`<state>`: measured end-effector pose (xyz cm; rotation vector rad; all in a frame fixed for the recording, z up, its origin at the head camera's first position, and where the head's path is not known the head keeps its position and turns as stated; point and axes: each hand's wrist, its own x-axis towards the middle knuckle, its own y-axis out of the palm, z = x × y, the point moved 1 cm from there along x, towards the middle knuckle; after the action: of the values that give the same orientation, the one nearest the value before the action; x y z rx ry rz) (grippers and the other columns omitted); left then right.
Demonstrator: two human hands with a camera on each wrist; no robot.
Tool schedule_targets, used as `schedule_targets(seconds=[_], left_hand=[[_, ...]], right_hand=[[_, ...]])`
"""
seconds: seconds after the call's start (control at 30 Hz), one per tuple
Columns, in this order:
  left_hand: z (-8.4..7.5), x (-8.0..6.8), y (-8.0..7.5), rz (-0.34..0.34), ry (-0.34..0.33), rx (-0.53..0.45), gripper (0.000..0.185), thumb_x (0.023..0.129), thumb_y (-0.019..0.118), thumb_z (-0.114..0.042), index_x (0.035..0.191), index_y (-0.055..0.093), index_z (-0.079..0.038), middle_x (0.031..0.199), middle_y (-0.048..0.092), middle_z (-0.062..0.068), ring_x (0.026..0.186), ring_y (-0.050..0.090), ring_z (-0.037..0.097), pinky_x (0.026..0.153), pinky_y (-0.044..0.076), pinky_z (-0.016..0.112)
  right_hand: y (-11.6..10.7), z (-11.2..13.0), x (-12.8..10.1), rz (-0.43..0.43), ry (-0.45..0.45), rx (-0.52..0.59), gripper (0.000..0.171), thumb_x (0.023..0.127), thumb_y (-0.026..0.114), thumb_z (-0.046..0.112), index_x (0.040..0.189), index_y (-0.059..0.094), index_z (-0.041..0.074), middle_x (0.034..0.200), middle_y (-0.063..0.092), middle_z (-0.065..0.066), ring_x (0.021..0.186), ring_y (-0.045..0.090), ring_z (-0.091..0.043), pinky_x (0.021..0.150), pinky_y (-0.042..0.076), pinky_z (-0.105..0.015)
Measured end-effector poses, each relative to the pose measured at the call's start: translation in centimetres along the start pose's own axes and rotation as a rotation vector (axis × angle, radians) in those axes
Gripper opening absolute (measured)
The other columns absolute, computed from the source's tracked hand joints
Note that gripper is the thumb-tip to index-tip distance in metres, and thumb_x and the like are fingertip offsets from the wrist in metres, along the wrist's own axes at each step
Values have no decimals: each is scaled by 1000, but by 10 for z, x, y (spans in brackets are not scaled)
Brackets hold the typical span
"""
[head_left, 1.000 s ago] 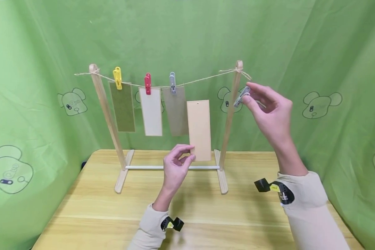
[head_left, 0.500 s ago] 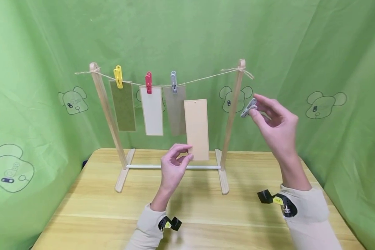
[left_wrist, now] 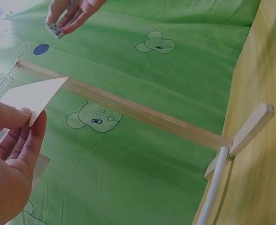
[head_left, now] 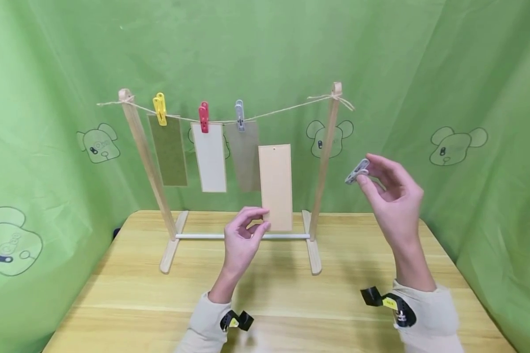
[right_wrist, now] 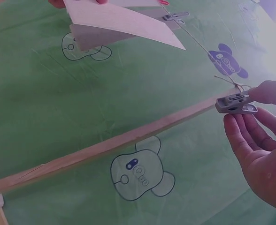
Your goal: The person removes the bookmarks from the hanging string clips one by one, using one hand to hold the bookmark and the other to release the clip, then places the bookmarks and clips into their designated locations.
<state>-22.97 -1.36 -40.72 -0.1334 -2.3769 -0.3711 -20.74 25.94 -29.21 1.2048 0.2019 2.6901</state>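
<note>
My left hand point(head_left: 247, 230) pinches the lower left corner of a beige card point(head_left: 276, 186), holding it upright in front of the wooden drying rack point(head_left: 322, 171); the card's corner point(left_wrist: 34, 96) shows between thumb and fingers in the left wrist view. My right hand point(head_left: 390, 196) pinches a grey clothespin point(head_left: 357, 171) to the right of the rack's right post, below the string point(head_left: 287, 109); the clothespin point(right_wrist: 234, 104) sits at my fingertips in the right wrist view. Three cards hang on the string: olive point(head_left: 169, 149) under a yellow pin, white point(head_left: 209, 157) under a red pin, grey point(head_left: 245, 154) under a grey pin.
The rack stands at the back of a wooden table point(head_left: 159, 299), with a white rod point(head_left: 203, 236) between its feet. Green fabric with cartoon bear prints point(head_left: 455, 144) surrounds the table on all sides.
My right hand with the grey clothespin has dropped down and to the right, away from the top of the right post. The left hand and beige card have barely moved.
</note>
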Motion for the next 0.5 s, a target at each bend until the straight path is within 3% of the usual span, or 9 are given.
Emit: schedule_targets(seconds=[0.5], left_hand=[[2, -11, -2, 26, -53, 10, 25, 88, 71, 14, 113, 67, 13, 111, 63, 29, 102, 65, 21, 85, 64, 36]], right_hand=[[-25, -17, -37, -129, 42, -14, 40, 83, 69, -22, 123, 63, -15, 116, 68, -21, 107, 67, -27, 99, 57, -29]])
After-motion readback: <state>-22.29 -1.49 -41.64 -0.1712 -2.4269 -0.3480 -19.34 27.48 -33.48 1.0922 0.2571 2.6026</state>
